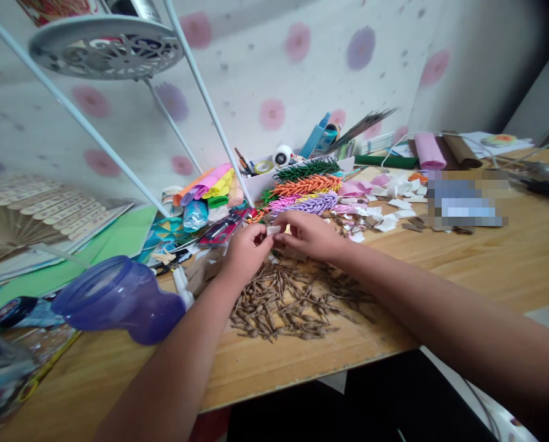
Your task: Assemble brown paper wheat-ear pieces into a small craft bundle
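A small piece of white paper (272, 230) is pinched between my two hands above the table. My left hand (251, 248) has its fingers closed on the paper's left side. From the right, my right hand (307, 234) grips the other side with thumb and fingertips. Below them lies a spread pile of brown twisted paper pieces (284, 307), thin and pointed at the ends. Behind my hands rest bundles of twisted paper strands: a purple one (318, 202), an orange one (309, 185) and a green one (306, 170).
A purple translucent container (122, 298) stands left of my arm. White paper scraps (394, 209) lie at the right rear. Rolled coloured crepe paper (214, 184), a white metal rack (201, 92), a folding fan (30, 224) and a pink roll (428, 151) surround the work area.
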The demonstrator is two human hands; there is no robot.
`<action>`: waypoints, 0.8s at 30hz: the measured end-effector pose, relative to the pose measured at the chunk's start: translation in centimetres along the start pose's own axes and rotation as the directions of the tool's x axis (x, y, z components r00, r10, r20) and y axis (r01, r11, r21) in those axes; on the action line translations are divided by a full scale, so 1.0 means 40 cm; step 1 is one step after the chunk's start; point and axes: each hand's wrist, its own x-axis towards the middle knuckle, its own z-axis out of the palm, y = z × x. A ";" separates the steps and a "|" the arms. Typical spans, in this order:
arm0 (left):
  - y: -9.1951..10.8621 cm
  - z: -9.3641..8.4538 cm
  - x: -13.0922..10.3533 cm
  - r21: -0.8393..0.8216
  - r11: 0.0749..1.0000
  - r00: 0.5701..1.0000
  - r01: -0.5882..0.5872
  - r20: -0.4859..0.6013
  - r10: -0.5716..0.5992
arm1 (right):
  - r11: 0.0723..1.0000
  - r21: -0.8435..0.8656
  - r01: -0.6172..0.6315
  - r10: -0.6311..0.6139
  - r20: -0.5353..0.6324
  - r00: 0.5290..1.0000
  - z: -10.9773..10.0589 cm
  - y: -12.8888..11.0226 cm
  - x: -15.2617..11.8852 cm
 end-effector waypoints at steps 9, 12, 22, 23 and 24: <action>0.020 -0.011 0.000 0.003 1.000 0.998 -0.013 0.060 0.012 | 0.989 0.020 0.146 -0.144 -0.092 0.985 -0.006 0.013 0.003; 0.021 -0.014 0.000 -0.197 0.980 0.987 0.040 0.161 -0.008 | 0.990 0.053 0.132 -0.127 -0.084 0.988 -0.006 0.017 0.003; 0.000 -0.001 0.003 -0.630 0.724 0.958 0.281 0.232 -0.169 | 0.981 0.194 0.003 0.000 -0.018 1.000 -0.007 0.015 -0.002; -0.002 0.000 0.003 -0.644 0.707 0.955 0.292 0.235 -0.181 | 0.981 0.195 -0.003 0.005 -0.009 1.000 -0.007 0.015 -0.002; -0.003 0.001 0.003 -0.657 0.690 0.952 0.303 0.238 -0.192 | 0.981 0.195 -0.004 0.004 0.002 1.000 -0.008 0.014 -0.002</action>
